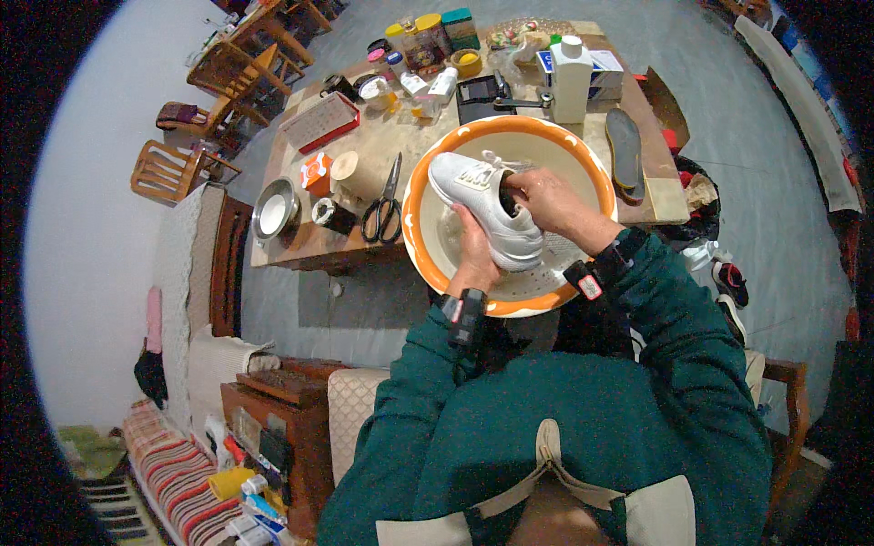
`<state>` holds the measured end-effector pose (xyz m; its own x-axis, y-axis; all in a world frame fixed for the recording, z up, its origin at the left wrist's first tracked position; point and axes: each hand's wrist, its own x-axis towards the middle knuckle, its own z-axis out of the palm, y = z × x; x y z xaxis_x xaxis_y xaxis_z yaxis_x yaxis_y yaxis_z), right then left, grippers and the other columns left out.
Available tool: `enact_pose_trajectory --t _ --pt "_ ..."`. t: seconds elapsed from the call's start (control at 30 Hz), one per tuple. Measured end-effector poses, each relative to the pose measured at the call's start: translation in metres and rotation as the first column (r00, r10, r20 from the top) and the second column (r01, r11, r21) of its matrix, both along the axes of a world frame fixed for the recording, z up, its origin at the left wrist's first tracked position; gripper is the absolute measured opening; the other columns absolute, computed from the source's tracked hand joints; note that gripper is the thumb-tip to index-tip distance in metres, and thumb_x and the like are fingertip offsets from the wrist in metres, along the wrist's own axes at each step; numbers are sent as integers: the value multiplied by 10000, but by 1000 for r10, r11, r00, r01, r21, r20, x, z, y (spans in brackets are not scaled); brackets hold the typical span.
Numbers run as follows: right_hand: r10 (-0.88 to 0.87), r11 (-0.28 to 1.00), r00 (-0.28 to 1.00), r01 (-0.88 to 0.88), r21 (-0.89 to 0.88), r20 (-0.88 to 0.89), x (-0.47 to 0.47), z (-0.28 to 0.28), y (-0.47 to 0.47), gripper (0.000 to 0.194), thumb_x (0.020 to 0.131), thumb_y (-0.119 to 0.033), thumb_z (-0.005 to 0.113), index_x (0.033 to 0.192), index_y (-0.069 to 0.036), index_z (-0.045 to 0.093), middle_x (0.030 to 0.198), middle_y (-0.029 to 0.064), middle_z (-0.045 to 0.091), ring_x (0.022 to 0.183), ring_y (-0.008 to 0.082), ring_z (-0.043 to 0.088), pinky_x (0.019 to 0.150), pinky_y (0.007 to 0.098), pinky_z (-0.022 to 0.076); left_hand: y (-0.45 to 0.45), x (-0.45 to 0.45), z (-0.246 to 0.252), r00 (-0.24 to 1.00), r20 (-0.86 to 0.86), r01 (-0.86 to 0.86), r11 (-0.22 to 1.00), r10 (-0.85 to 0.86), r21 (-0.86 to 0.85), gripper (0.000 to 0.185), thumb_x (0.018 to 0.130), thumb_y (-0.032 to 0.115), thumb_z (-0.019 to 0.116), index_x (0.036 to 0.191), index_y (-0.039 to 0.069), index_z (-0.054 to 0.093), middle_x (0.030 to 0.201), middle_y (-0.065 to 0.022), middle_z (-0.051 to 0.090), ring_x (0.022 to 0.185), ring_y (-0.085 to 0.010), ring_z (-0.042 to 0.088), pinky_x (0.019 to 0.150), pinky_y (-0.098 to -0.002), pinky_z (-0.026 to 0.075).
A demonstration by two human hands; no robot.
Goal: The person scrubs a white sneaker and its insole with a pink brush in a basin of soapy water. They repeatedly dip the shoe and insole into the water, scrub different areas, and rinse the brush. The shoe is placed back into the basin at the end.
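A white lace-up sneaker (478, 198) is held over a round basin (418, 263) with an orange rim, its toe pointing to the upper left. My left hand (476, 249) grips the shoe's side and sole from below. At the shoe's opening is my right hand (546, 198), its fingers partly inside the collar, where the tips are hidden. The laces hang loosely over the tongue. Wet-looking spots or droplets show on the basin's inner wall. A dark grey insole (623, 147) lies on the table to the right of the basin.
Left of the basin, black-handled scissors (384, 211), a metal bowl (276, 208) and a paper roll (349, 170) lie on the table (410, 140). A white plastic bottle (571, 82) stands behind the basin. Jars crowd the far side. A wooden armchair (785, 409) is at the right.
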<state>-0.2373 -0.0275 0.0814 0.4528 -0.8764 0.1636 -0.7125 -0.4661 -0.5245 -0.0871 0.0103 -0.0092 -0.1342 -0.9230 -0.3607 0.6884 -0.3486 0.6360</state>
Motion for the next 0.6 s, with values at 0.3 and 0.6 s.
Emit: enact_pose_trajectory --t 0.3,0.6 --pt "121 983 989 -130 127 81 -31 -8 2 201 895 -151 624 1053 -129 747 922 152 721 873 350 674 772 463 535 -22 59 2 968 78 -220 956 239 -193 894 930 776 228 1524 113 309 1531 -87 398 1389 -294 409 1148 -448 362" --pt "154 868 819 -380 321 552 -9 -27 -5 293 963 -216 602 1196 -73 710 996 125 744 898 167 668 830 331 517 -13 53 2 978 59 -180 955 198 -234 933 889 807 271 1524 125 319 1516 -84 419 1374 -285 424 1150 -425 356"
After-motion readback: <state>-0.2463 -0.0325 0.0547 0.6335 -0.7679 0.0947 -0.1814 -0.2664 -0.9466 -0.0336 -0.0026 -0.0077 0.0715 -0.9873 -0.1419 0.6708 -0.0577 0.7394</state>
